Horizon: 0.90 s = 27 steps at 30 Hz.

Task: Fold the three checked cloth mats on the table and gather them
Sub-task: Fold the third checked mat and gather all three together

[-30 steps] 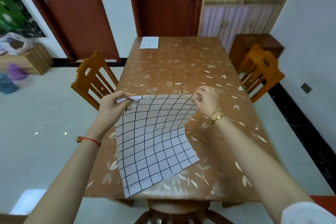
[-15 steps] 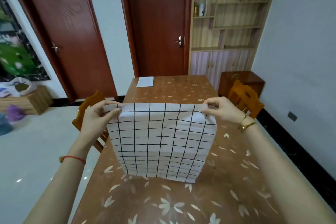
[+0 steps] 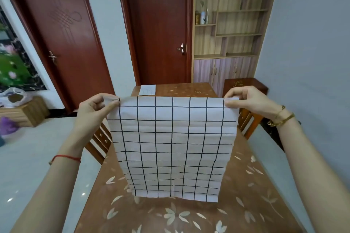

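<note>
The checked cloth mat (image 3: 174, 147) hangs upright over the counter (image 3: 251, 204), its 2 top corners pinched between thumb and fingers (image 3: 110, 106) of the left hand (image 3: 92, 111) and right hand (image 3: 250, 100). It hides the counter's middle; whether its lower edge touches is unclear. A pale sheet (image 3: 147, 90) at the far end is too small to identify.

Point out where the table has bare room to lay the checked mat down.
Bare: the table on the viewer's side of the checked mat, and the far end to the right of the folded white piece. Taken: the far left corner, under that piece. The middle is hidden behind the mat, which the left hand and right hand pinch.
</note>
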Tool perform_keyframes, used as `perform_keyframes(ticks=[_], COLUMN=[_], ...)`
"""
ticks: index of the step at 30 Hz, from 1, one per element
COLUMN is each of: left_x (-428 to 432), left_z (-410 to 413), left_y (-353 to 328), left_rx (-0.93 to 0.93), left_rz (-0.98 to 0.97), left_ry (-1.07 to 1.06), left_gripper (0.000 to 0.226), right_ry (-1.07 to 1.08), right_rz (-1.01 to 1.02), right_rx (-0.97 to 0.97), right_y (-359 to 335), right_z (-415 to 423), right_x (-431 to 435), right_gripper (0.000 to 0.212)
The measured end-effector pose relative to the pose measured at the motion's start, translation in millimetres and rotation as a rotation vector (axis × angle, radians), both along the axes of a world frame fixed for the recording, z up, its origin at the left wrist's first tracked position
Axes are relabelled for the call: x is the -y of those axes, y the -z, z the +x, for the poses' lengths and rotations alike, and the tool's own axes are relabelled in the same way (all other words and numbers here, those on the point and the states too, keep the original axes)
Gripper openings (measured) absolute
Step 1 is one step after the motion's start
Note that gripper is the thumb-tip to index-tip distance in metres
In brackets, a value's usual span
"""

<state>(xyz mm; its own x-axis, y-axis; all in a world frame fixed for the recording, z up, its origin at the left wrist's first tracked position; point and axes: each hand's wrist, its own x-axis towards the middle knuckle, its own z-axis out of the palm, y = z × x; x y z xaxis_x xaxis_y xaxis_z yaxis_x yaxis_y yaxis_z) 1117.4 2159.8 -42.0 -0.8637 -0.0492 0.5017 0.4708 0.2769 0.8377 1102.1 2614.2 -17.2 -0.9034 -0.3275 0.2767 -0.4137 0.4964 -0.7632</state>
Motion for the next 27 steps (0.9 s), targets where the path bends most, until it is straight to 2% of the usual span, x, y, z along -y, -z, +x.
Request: perform_keyframes(ticks=[5,10,13,18,27], left_x=[-8.1,-19.4,-30.6,-32.8,-35.8], left_z=[-13.4,-33.6,-45.2,-72.3,-111.7], left_y=[15.4,44.2,64.8,117.0,191.7], left_rx=[0.034,0.092,0.190,0.369,0.574], left_rz=[-0.021,-0.079,-0.048,0.012,0.128], left_ry=[-0.056,-0.142,-0.173,-0.201,-0.187], left_gripper=[0.017,0.013,0.003,0.010,0.017], right_ry=[0.132,0.358,0.493,0.634,0.672], right_rz=[0.006,0.104,0.097,0.052,-0.327], right_rx=[0.017,-0.061,-0.089,-0.008,0.249], right_y=[23.8,67.9,93.5,146.4,219.1], right_z=[-10.4,-26.3,-29.4,-47.2,-78.3], right_x=[-2.5,0.5,10.7,24.1,42.7], right_gripper=[0.004,0.005,0.008,0.011,0.011])
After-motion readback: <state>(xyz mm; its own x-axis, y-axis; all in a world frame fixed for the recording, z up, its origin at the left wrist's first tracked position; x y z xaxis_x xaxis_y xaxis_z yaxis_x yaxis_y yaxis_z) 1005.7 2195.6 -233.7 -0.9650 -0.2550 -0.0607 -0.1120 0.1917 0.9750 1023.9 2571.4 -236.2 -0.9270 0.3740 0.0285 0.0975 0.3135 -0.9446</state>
